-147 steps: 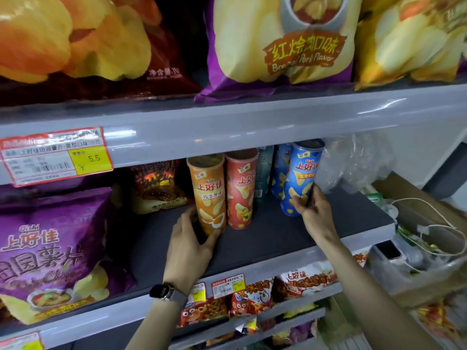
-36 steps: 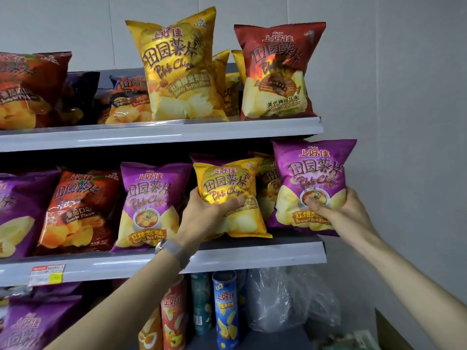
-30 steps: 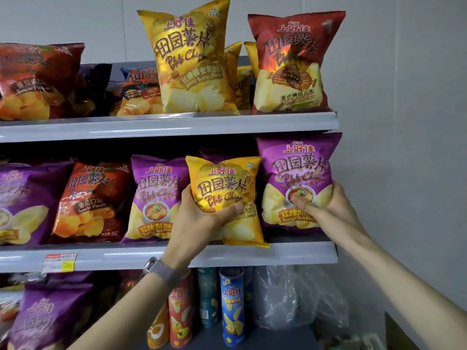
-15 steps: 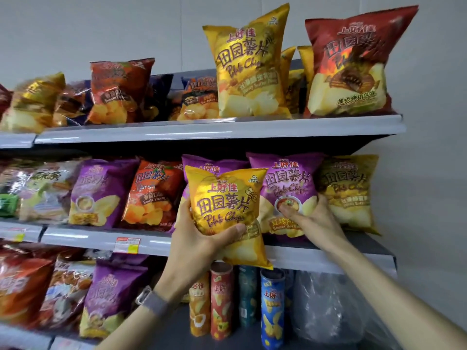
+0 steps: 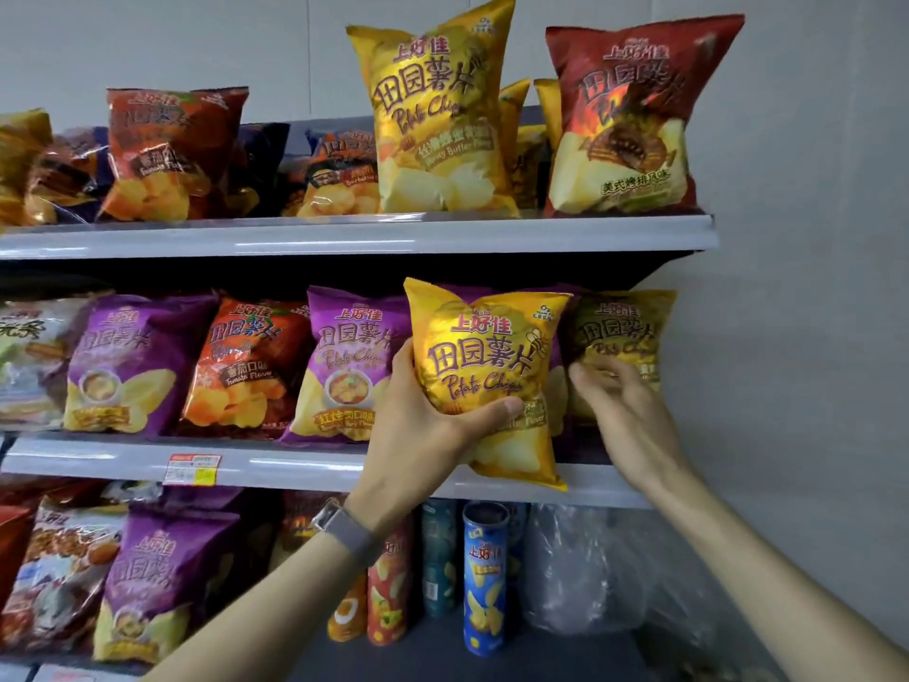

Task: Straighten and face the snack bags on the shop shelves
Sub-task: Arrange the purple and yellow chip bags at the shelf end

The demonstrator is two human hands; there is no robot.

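Noted clamped in left grip (image 5: 423, 435): glossy yellow foil crisp bag (image 5: 492, 356); right grip (image 5: 624, 415) slack, fingers apart, just beside. Seat upright, label forward.

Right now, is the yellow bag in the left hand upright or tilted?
Tilted: the yellow bag leans top-left, gripped by the left hand.

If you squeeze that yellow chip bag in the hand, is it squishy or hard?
Probably squishy: the yellow chip bag looks puffed, and its film creases under the thumb of the left hand. Likely light, since one hand holds it out past the shelf edge. The shiny film may be slippery, and chips inside could crack.
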